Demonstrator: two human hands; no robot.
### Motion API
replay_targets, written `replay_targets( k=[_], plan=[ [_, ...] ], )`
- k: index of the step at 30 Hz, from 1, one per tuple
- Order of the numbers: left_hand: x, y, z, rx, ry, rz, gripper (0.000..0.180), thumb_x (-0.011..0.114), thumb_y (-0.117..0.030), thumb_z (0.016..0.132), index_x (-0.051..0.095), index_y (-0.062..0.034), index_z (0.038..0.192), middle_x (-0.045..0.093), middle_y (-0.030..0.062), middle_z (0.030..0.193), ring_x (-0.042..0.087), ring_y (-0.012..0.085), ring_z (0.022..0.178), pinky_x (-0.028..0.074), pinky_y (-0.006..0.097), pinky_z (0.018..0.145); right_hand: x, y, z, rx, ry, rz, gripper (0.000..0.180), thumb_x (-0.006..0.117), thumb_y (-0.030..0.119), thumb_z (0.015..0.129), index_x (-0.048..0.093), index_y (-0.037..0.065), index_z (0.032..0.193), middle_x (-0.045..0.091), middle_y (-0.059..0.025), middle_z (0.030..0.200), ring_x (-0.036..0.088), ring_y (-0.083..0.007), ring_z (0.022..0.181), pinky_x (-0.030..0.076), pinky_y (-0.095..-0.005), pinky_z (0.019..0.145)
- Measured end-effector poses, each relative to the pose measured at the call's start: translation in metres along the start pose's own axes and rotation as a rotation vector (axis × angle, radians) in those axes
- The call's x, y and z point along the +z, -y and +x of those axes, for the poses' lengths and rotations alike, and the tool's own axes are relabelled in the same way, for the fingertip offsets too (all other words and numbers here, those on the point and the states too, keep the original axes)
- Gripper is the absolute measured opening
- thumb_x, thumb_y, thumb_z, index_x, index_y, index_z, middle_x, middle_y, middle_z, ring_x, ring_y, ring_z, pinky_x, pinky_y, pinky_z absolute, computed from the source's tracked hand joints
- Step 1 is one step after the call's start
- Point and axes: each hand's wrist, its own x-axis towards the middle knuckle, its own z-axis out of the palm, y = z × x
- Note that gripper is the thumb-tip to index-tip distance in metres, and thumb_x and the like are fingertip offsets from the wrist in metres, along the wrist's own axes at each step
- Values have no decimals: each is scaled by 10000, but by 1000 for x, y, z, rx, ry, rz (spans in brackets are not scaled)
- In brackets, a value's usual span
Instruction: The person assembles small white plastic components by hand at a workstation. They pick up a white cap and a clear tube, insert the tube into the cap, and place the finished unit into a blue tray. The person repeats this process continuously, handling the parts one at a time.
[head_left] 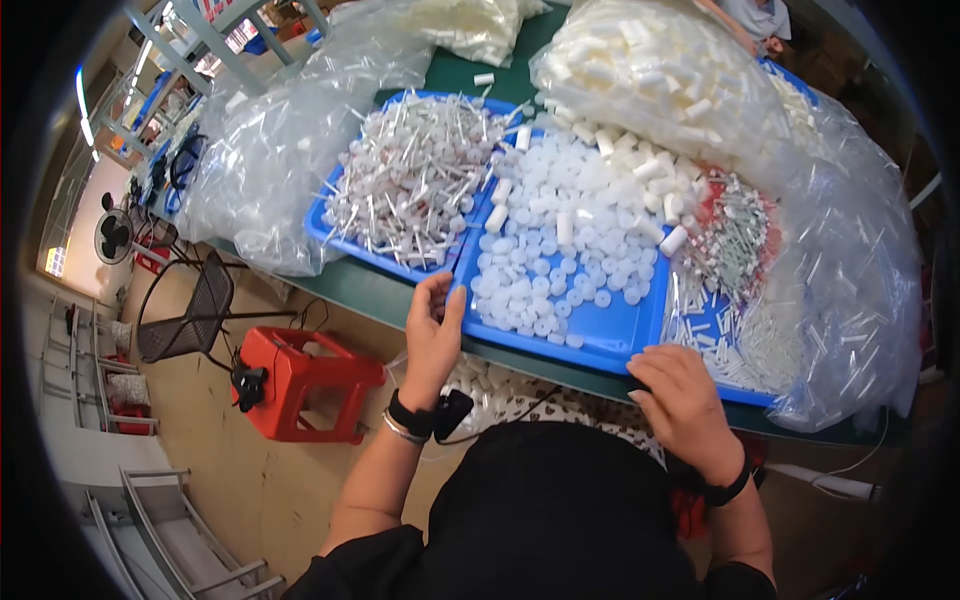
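Note:
My left hand (435, 325) is at the near left corner of a blue tray (580, 357) of pale translucent discs (545, 290). Its fingers curve loosely, with a gap between them and the thumb, and nothing shows inside. At the tray's near right corner is my right hand (682, 400). Its fingers are bent over the table edge, thumb apart, with no object visible in them. Whether either hand presses on the rim I cannot tell. White cylinders (650, 165) lie at the back of the disc tray, a few among the discs.
Left of it, another blue tray (345, 245) holds a heap of clear-and-white slender parts (420, 180). A large bag of white cylinders (660, 70) stands behind. To the right are loose small pins (735, 240) and clear plastic (850, 300). A red stool (300, 385) stands left, below the green table (350, 290).

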Motion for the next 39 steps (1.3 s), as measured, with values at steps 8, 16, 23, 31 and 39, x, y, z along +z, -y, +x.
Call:
replay_targets(
  k=[8, 16, 23, 31, 39],
  plan=[
    [-4, -6, 8, -1, -5, 119, 468, 634, -135, 988, 457, 2, 1399, 646, 51, 928, 566, 84, 792, 471, 240, 701, -116, 66, 7, -212, -8, 487, 283, 738, 258, 880, 660, 77, 1082, 739, -63, 948, 703, -236, 848, 548, -396, 803],
    [9, -25, -1, 252, -58, 672, 472, 722, -154, 896, 559, -41, 1324, 569, 108, 1096, 532, 243, 920, 452, 395, 817, -163, 86, -5, -195, 130, 667, 343, 688, 248, 937, 505, 140, 1207, 718, -14, 945, 671, -178, 807, 533, -384, 801],
    [36, -42, -5, 649, 100, 863, 419, 733, -169, 867, 607, -48, 1248, 575, 150, 1263, 499, 352, 1176, 373, 484, 999, -131, 73, -12, -147, -148, 375, 361, 765, 281, 848, 624, 95, 1124, 716, -33, 878, 668, -202, 760, 499, -351, 701],
    [64, -44, -1, 484, 193, 1046, 500, 664, -364, 940, 578, -47, 1317, 517, 223, 1324, 501, 419, 1157, 408, 501, 993, -34, -2, 0, 152, -161, 165, 216, 757, 95, 820, 698, 21, 1014, 686, -83, 814, 644, -273, 744, 491, -361, 696],
    [64, -30, -10, 465, 68, 949, 640, 675, -357, 938, 470, 101, 1335, 473, 300, 1338, 459, 455, 1199, 395, 497, 1017, 30, -26, 11, -99, -23, -118, 273, 738, 162, 827, 641, 16, 1037, 639, -115, 991, 593, -291, 989, 455, -435, 956]
  ],
)
